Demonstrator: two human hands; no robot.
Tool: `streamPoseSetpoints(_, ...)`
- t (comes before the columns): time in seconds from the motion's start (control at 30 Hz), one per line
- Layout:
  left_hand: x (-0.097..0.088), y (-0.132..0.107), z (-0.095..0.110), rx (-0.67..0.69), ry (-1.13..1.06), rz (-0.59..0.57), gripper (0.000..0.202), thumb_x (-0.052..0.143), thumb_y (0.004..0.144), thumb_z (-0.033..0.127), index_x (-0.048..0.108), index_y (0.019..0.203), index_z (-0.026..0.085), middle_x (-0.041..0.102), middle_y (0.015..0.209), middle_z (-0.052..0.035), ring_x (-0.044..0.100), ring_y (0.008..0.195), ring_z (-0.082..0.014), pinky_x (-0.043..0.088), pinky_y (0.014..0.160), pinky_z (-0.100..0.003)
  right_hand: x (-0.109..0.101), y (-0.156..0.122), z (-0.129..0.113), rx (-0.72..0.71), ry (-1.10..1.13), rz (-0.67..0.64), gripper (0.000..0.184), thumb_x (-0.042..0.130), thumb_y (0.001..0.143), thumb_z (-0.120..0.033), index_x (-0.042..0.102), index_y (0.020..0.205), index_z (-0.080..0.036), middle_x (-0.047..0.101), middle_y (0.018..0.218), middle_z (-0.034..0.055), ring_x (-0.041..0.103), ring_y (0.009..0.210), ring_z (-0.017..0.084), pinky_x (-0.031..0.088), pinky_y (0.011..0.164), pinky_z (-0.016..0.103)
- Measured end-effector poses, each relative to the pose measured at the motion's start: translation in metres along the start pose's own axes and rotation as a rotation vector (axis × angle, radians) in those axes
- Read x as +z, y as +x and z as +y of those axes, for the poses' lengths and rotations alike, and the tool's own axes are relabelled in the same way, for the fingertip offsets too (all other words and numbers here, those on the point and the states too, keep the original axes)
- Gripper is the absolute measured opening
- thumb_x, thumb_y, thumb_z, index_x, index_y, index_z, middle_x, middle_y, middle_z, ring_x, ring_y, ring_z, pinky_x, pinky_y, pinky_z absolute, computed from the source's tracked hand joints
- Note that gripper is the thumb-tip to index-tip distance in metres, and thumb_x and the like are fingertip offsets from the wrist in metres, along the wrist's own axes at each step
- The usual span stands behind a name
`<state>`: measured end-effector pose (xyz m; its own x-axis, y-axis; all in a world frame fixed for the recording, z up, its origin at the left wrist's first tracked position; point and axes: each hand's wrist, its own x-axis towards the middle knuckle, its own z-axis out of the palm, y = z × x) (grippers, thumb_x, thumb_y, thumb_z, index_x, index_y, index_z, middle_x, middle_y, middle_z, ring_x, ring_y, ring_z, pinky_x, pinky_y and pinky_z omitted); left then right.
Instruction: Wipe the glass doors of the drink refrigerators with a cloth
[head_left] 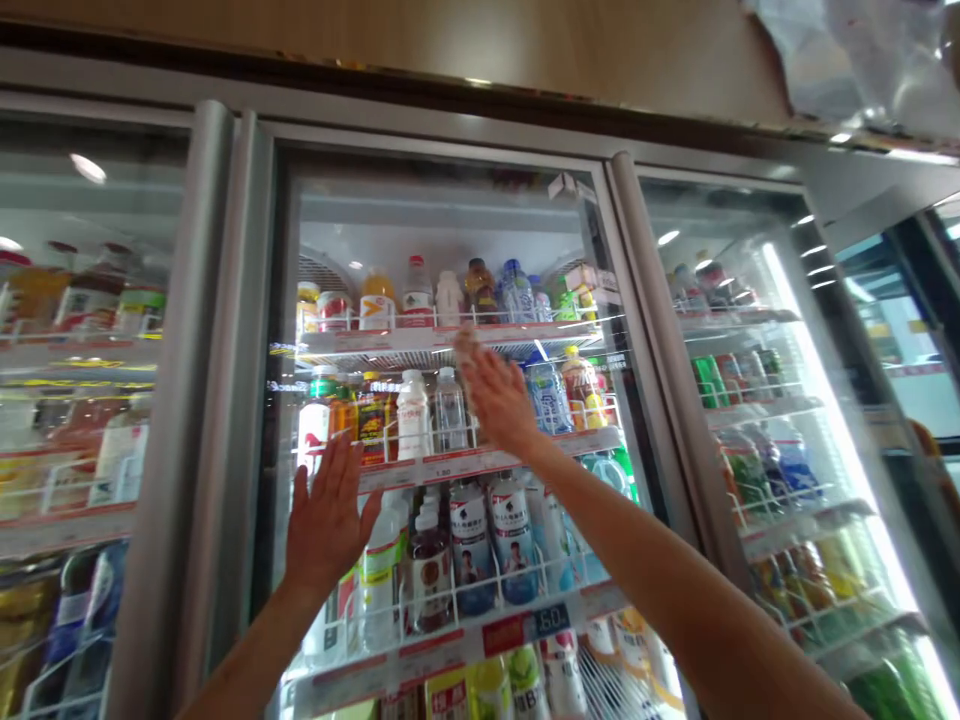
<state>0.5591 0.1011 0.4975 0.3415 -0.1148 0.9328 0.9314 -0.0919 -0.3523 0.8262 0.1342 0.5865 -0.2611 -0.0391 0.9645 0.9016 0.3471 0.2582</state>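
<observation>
I face a glass-fronted drinks fridge point(442, 210). My left hand point(326, 515) is open, with its fingers spread flat and pointing up at the left side of the middle section, in front of the lower bottles. My right hand point(499, 395) is raised higher, fingers stretched upward and slightly blurred, level with the second shelf point(480, 462). It is just right of a clear water bottle point(450, 408) and a white bottle point(413, 412). Neither hand holds anything. I cannot tell whether the hands touch glass or reach inside.
Shelves of bottled drinks with red price strips fill the middle section; the top shelf point(420, 340) holds juices and water. Fridge sections stand to the left point(82, 400) and right point(757, 400), with thick metal door frames point(202, 400) between them. A plastic bag point(862, 60) hangs at the upper right.
</observation>
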Motion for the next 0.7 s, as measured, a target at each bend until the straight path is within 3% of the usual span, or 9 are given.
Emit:
streamPoseSetpoints(0.1,0.001,0.000,0.002,-0.006,0.005,-0.004,0.064,0.034,0.092,0.033,0.005,0.147,0.017,0.027,0.149,-0.0136,0.015,0.141,-0.0205,0.014,0.114,-0.047,-0.014,-0.011,0.060,0.489,-0.029,0.142,0.051,0.026,0.091,-0.023,0.034,0.141,-0.017,0.032,0.148,0.0112,0.023,0.139,0.028,0.020,0.108,0.058)
streamPoseSetpoints(0.17,0.002,-0.001,0.002,-0.013,0.005,-0.013,0.065,0.034,0.091,0.033,0.004,0.147,0.018,0.027,0.149,-0.0134,0.015,0.141,-0.0209,0.013,0.114,-0.047,-0.013,-0.015,0.064,0.601,-0.036,0.184,0.052,0.025,0.091,-0.024,0.034,0.141,-0.014,0.031,0.148,0.0138,0.022,0.139,0.030,0.022,0.107,0.059)
streamPoseSetpoints(0.23,0.003,-0.002,0.000,-0.021,-0.001,-0.029,0.065,0.034,0.091,0.035,0.004,0.147,0.019,0.026,0.149,-0.0131,0.016,0.141,-0.0220,0.013,0.113,-0.048,-0.004,-0.024,0.031,0.424,-0.030,0.144,0.051,0.028,0.091,-0.023,0.036,0.140,-0.014,0.031,0.149,0.0119,0.019,0.140,0.028,0.022,0.110,0.053)
streamPoseSetpoints(0.33,0.003,-0.002,-0.001,-0.025,-0.019,-0.054,0.065,0.034,0.092,0.036,0.004,0.147,0.020,0.026,0.150,-0.0135,0.018,0.140,-0.0235,0.014,0.113,-0.049,0.008,-0.047,-0.030,-0.074,-0.001,0.032,0.050,0.037,0.089,-0.025,0.038,0.139,-0.022,0.032,0.149,0.0028,0.015,0.141,0.020,0.015,0.115,0.043)
streamPoseSetpoints(0.4,0.002,-0.001,-0.002,-0.031,-0.029,-0.065,0.065,0.034,0.092,0.036,0.003,0.147,0.020,0.025,0.150,-0.0137,0.018,0.140,-0.0240,0.014,0.113,-0.050,0.007,-0.066,-0.033,-0.194,0.001,-0.011,0.050,0.039,0.089,-0.026,0.037,0.139,-0.026,0.032,0.149,-0.0007,0.014,0.141,0.017,0.013,0.116,0.041)
streamPoseSetpoints(0.47,0.001,-0.001,-0.001,-0.038,-0.030,-0.068,0.065,0.033,0.092,0.036,0.003,0.147,0.019,0.024,0.150,-0.0135,0.018,0.140,-0.0240,0.013,0.113,-0.050,-0.002,-0.083,0.000,-0.022,-0.032,0.017,0.049,0.035,0.091,-0.024,0.037,0.140,-0.025,0.034,0.149,0.0017,0.017,0.141,0.018,0.015,0.114,0.044)
streamPoseSetpoints(0.6,0.001,-0.001,0.003,-0.050,-0.029,-0.068,0.064,0.033,0.092,0.036,0.004,0.147,0.020,0.024,0.150,-0.0131,0.018,0.140,-0.0236,0.013,0.113,-0.049,-0.015,-0.099,0.070,0.603,-0.102,0.221,0.052,0.025,0.092,-0.025,0.031,0.143,-0.017,0.034,0.147,0.0134,0.024,0.138,0.028,0.025,0.106,0.057)
streamPoseSetpoints(0.63,0.001,-0.001,0.004,-0.056,-0.035,-0.072,0.064,0.033,0.092,0.037,0.004,0.147,0.020,0.024,0.150,-0.0131,0.018,0.140,-0.0237,0.013,0.113,-0.049,-0.013,-0.100,0.067,0.658,-0.099,0.249,0.052,0.024,0.092,-0.025,0.030,0.143,-0.016,0.033,0.147,0.0146,0.023,0.139,0.030,0.026,0.105,0.059)
streamPoseSetpoints(0.7,0.001,-0.002,0.003,-0.072,-0.060,-0.086,0.064,0.033,0.091,0.038,0.007,0.147,0.019,0.024,0.150,-0.0128,0.018,0.140,-0.0241,0.011,0.114,-0.049,-0.005,-0.102,0.032,0.552,-0.073,0.230,0.053,0.026,0.091,-0.022,0.028,0.144,-0.017,0.032,0.148,0.0128,0.019,0.140,0.028,0.026,0.106,0.056)
